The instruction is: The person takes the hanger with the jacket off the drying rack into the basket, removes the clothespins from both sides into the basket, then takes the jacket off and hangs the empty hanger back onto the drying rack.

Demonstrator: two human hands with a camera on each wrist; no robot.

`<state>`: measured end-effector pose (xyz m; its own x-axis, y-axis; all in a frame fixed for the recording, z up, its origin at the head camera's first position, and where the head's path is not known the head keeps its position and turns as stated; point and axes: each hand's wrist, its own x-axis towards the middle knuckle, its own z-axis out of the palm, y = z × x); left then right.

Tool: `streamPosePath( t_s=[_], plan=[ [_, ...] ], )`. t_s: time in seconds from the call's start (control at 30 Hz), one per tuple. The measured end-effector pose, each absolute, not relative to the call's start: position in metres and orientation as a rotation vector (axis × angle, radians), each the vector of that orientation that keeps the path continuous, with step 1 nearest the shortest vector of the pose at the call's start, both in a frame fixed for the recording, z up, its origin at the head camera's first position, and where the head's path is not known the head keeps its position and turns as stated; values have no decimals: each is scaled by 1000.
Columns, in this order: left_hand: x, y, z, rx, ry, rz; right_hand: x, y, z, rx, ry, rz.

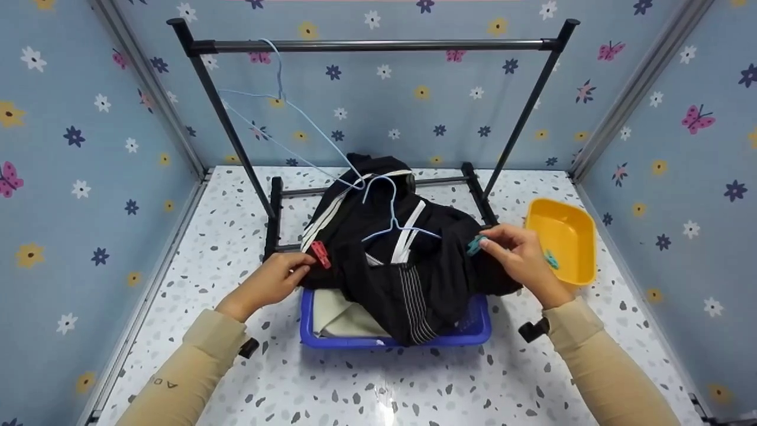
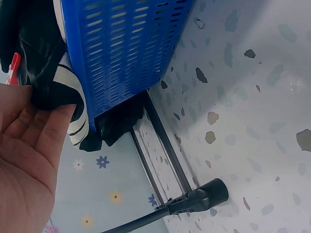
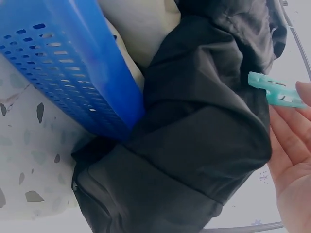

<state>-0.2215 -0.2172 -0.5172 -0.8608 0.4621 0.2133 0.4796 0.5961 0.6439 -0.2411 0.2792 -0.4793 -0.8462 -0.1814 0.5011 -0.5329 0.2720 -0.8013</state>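
Observation:
A black jacket (image 1: 378, 296) with white stripes lies bunched over a blue basket (image 1: 396, 342), a light blue wire hanger (image 1: 393, 222) partly inside it. My left hand (image 1: 277, 278) grips the jacket's left side, thumb and fingers on the cloth in the left wrist view. Close to those fingertips a red clothespin (image 1: 321, 254) sits on the fabric. My right hand (image 1: 520, 257) pinches a teal clothespin (image 3: 277, 90) between thumb and fingers at the jacket's right side. Whether its jaws bite the cloth I cannot tell.
Behind the basket stands a black garment rack (image 1: 378, 46); a second blue hanger (image 1: 281, 97) hangs from its bar. On the right a yellow bin (image 1: 562, 228) holds a teal clothespin (image 1: 551, 259). Pale folded cloth (image 1: 346, 316) lies in the basket. Patterned walls enclose the floor.

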Motion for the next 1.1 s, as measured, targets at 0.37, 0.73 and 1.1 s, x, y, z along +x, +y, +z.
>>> streamPosePath(
  t_s=[0.37,0.73,1.1],
  plan=[
    [-224,-215,-518,-800,-2781,-1113,-239,291,-461,540,-2252,1674],
    [-224,-210,-523,-742,-2781,-1131,-242,309,-447,439,-2293,1636],
    [-224,-211,-527,-729,-2738,-1158,-252,338,-445,227,-2347,1462]
  ],
)
